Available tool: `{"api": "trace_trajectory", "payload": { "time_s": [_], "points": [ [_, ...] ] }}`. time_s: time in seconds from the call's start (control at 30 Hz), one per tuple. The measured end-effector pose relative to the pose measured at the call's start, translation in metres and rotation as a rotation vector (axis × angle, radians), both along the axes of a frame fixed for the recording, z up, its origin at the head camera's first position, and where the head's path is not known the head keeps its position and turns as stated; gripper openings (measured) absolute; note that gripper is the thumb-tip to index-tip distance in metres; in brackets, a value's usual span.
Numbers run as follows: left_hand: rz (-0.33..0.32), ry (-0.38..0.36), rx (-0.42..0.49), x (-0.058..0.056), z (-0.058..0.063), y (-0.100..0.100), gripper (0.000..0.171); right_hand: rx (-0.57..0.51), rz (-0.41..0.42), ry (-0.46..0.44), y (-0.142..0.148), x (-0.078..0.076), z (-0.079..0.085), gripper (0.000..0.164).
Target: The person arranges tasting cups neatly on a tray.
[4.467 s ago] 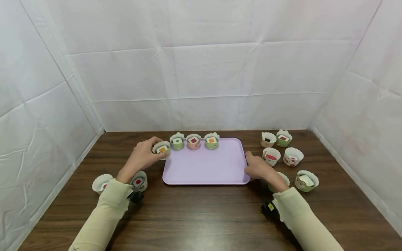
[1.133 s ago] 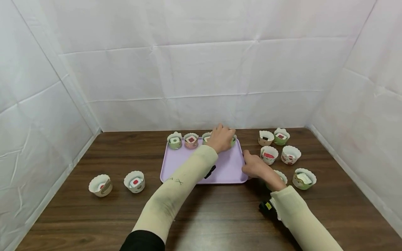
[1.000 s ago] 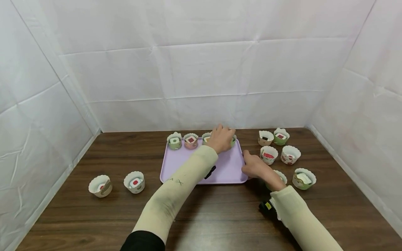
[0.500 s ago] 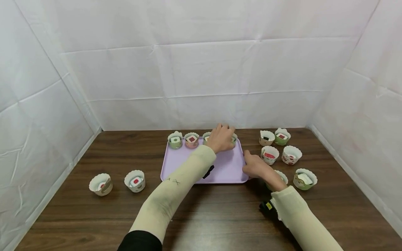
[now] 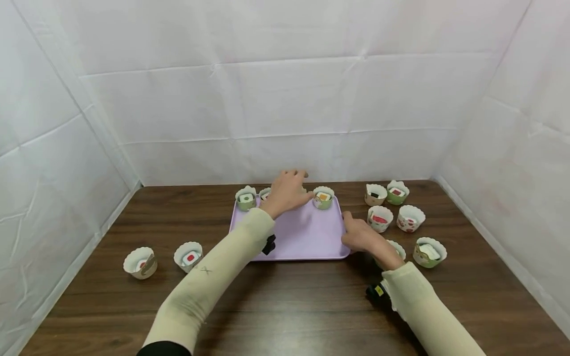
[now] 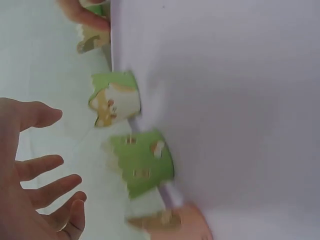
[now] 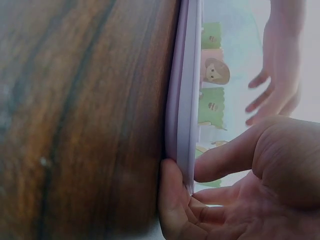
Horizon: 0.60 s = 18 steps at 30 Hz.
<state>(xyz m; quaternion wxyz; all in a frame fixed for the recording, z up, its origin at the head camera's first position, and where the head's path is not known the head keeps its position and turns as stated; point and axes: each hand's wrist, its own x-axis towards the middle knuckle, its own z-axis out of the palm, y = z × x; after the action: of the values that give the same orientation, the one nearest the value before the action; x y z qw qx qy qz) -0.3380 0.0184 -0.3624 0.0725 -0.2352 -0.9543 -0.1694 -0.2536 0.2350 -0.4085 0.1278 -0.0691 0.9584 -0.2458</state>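
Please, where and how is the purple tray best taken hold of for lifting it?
Probably grip the purple tray by its left and right rims, one hand coming from each side: it is wide and shallow, with a raised edge, and cups stand along its back. The right hand pinches the right rim.

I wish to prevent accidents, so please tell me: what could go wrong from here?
The left hand, close to the cups at the far edge of the tray, might knock one over. The right hand pinches the tray's rim; a tug could shift those cups.
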Motion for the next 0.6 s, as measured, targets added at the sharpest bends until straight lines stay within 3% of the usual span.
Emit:
{"api": "trace_trajectory", "payload": {
  "time_s": [0.33, 0.6],
  "points": [
    [0.063, 0.052, 0.074, 0.029, 0.024, -0.061, 0.054, 0.003, -0.015, -0.014, 0.004, 0.0, 0.003, 0.068],
    [0.112, 0.076, 0.101, 0.057, 0.026, -0.11, 0.053, 0.014, -0.013, -0.004, 0.005, 0.0, 0.002, 0.068]
  ]
}}
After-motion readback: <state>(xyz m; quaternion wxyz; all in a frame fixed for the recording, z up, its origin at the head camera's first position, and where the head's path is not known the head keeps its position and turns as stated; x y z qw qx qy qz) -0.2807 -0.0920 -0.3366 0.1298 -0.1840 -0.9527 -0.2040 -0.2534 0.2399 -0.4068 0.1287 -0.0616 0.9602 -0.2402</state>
